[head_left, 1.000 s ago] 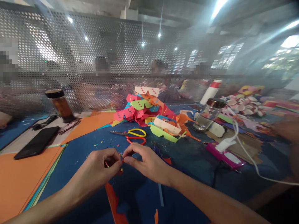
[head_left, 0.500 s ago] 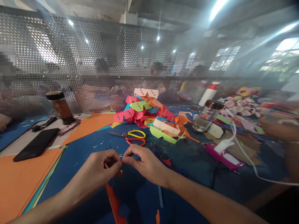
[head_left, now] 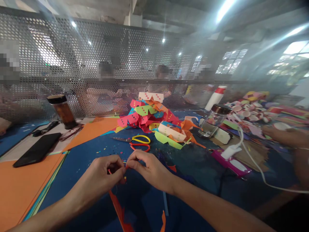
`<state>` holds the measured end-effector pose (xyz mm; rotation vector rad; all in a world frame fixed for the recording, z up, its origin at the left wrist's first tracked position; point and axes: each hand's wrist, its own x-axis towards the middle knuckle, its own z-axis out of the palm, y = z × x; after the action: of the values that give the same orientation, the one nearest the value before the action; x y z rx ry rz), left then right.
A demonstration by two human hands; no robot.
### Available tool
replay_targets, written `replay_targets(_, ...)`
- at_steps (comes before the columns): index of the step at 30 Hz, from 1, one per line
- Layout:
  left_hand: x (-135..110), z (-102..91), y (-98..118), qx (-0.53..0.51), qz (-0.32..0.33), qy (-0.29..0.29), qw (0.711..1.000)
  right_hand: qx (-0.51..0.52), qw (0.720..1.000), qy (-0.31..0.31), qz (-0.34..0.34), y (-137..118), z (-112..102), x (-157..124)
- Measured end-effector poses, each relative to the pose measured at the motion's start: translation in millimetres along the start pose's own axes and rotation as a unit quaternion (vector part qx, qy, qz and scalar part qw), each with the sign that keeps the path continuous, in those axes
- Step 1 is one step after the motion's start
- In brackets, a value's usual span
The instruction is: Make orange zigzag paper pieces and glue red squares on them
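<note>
My left hand (head_left: pixel 106 172) and my right hand (head_left: pixel 147 169) meet fingertip to fingertip above the blue table. Both are closed in a pinch. A narrow piece of orange paper (head_left: pixel 110 171) shows inside the curled left fingers, and a small orange bit appears between the right thumb and index finger. Most of what they hold is covered by the fingers. Below the left hand lies a torn-looking orange paper piece (head_left: pixel 118 209); I cannot tell if it joins the held one. Scissors (head_left: pixel 130 140) with one yellow and one red handle lie spread just beyond my hands.
Cut paper glasses (head_left: pixel 145 112) in several colours are heaped ahead. Orange sheets (head_left: pixel 29 190) and a black phone (head_left: pixel 37 149) lie left, near a jar of dark drink (head_left: pixel 63 112). To the right are a glass jar (head_left: pixel 213 122), a white cable (head_left: pixel 260 174) and another person's hand (head_left: pixel 280 137).
My hands keep nearly the same pinch and place. At the right, the other person's hand has shifted slightly left over the paper pieces.
</note>
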<state>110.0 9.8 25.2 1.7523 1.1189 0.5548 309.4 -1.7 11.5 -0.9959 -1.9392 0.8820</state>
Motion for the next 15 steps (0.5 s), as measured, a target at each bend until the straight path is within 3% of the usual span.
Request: replay_targets(15,0.7,0.2,-3.8,0.012,0.008,0.013,1.000,0.021,0.999,0.005,0.025,-3.0,-1.8,0.2)
